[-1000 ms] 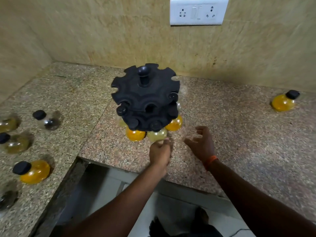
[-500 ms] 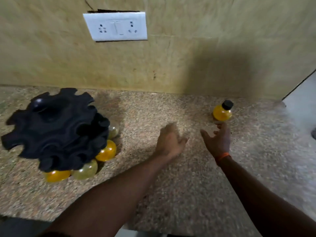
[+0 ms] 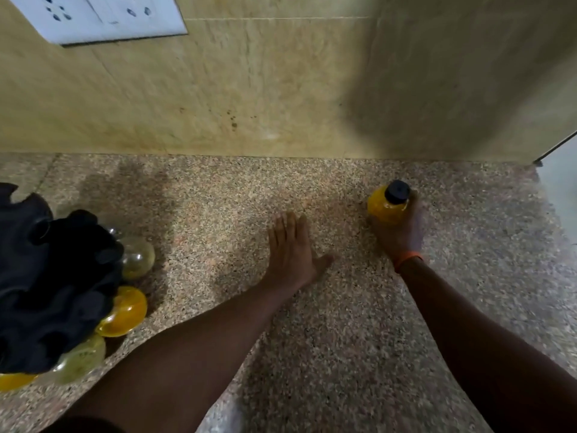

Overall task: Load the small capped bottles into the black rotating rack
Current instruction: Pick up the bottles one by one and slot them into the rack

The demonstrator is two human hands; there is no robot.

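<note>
A small round orange bottle [image 3: 386, 206] with a black cap stands on the speckled counter at the right. My right hand [image 3: 401, 229] wraps around it from the near side, an orange band on the wrist. My left hand [image 3: 290, 250] lies flat on the counter in the middle, fingers straight, holding nothing. The black rotating rack [image 3: 46, 282] is at the left edge, partly cut off. Several orange and pale yellow bottles [image 3: 125, 310] hang in its lower slots.
The granite counter [image 3: 343, 339] runs back to a beige tiled wall [image 3: 249, 89]. A white socket plate [image 3: 103, 17] is at the upper left of the wall. The counter's right end meets a pale surface [image 3: 559, 170].
The view has swung right, away from the rack. My right hand has reached out to the lone orange bottle and closed around it. My left hand has left the rack and settled flat on the counter.
</note>
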